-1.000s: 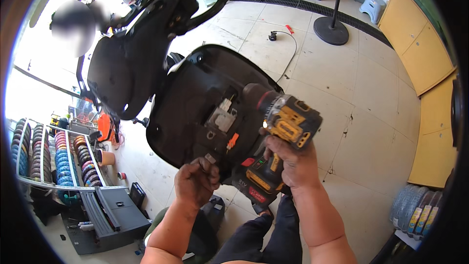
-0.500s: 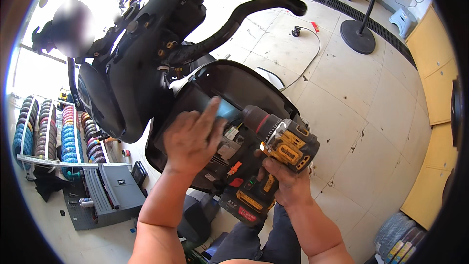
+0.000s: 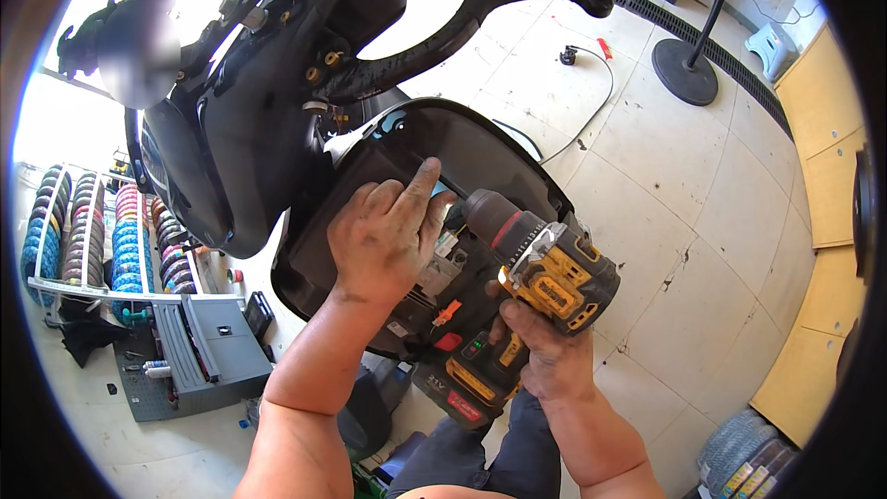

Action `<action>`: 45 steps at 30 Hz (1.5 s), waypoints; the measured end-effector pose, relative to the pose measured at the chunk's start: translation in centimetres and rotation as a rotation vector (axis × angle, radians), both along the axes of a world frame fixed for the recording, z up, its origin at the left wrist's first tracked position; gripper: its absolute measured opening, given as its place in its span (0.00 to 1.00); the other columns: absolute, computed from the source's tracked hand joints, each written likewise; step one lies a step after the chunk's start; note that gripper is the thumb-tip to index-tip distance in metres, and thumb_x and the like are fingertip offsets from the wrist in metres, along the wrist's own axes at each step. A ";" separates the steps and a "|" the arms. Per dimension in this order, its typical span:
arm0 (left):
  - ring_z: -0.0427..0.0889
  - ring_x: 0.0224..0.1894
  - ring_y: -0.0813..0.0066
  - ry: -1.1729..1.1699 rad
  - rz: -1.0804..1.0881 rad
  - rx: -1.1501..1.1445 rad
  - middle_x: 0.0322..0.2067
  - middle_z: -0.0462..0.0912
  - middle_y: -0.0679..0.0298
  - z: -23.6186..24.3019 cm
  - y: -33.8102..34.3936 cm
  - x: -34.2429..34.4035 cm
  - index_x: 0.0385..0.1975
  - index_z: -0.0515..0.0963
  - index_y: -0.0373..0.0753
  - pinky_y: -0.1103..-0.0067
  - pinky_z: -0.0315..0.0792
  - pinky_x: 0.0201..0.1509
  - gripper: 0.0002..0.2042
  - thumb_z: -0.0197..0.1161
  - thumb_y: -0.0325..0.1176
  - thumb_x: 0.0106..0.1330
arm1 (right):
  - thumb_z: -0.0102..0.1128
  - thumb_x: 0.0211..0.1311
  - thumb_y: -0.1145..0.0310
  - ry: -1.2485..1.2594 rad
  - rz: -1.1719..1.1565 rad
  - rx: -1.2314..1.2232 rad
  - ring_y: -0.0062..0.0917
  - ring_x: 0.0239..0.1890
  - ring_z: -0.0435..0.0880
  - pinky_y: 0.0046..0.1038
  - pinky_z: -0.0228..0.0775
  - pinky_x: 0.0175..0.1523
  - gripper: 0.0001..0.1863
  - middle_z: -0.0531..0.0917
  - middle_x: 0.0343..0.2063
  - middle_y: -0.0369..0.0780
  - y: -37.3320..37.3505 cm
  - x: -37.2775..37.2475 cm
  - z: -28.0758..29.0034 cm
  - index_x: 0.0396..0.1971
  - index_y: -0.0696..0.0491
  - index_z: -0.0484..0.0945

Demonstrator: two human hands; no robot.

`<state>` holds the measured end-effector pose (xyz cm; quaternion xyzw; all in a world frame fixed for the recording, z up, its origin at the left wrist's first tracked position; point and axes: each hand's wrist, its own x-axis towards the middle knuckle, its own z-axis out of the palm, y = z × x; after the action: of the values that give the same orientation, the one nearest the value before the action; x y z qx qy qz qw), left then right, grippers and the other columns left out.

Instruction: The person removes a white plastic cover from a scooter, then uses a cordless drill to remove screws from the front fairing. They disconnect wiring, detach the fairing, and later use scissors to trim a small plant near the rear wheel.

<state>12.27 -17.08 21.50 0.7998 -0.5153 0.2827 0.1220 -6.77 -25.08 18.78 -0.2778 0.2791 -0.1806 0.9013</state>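
My right hand [image 3: 547,340] grips the handle of a yellow-and-black cordless drill [image 3: 554,282], its battery end low and its chuck pointing up and left. A thin dark bit [image 3: 453,187] runs from the chuck to the fingers of my left hand [image 3: 381,238]. That hand is curled with forefinger and thumb close about the bit's end; what lies between them is hidden. Both hands are over an open black bay [image 3: 517,152] of a black scooter [image 3: 245,120]. Inside it, a grey metal part [image 3: 445,270] and an orange connector [image 3: 447,312] show beneath my hands.
A curved black bar [image 3: 462,26] juts from the scooter. Racks of coloured rings [image 3: 129,245] and a grey toolbox [image 3: 208,346] stand left. A cable [image 3: 605,102] lies on the tiles near a fan base [image 3: 685,71]. Yellow cabinets [image 3: 813,185] line the right.
My left hand has moved slightly up and right, its fingers drawing in toward the drill bit. The drill stays in my right hand, and the view has shifted slightly.
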 end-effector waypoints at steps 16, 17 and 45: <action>0.76 0.24 0.67 0.114 -0.022 -0.093 0.21 0.75 0.65 0.3 0.8 -0.1 0.54 0.76 0.43 0.74 0.73 0.28 0.25 0.67 0.28 0.52 | 0.74 0.48 0.73 0.066 0.093 -1.161 0.24 0.41 0.82 0.25 0.75 0.45 0.27 0.82 0.41 0.41 -4.5 0.2 3.4 0.47 0.60 0.70; 0.76 0.24 0.67 0.114 -0.026 -0.070 0.21 0.75 0.65 0.3 0.8 -0.1 0.55 0.76 0.42 0.74 0.73 0.28 0.26 0.67 0.28 0.52 | 0.74 0.49 0.74 0.059 0.068 -1.120 0.22 0.41 0.82 0.24 0.75 0.45 0.26 0.82 0.40 0.40 -4.1 0.2 3.2 0.48 0.59 0.70; 0.74 0.22 0.69 0.070 -0.121 -0.130 0.20 0.71 0.66 -0.5 0.9 0.5 0.56 0.75 0.42 0.76 0.71 0.27 0.27 0.67 0.26 0.51 | 0.73 0.49 0.66 0.167 -0.078 -0.847 0.31 0.32 0.85 0.30 0.76 0.38 0.19 0.85 0.33 0.41 -1.1 -0.6 0.9 0.40 0.57 0.77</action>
<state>12.75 -16.19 20.96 0.7670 -0.5386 0.2796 0.2084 -7.39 -26.17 19.66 -0.6261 0.2626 -0.2902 0.6744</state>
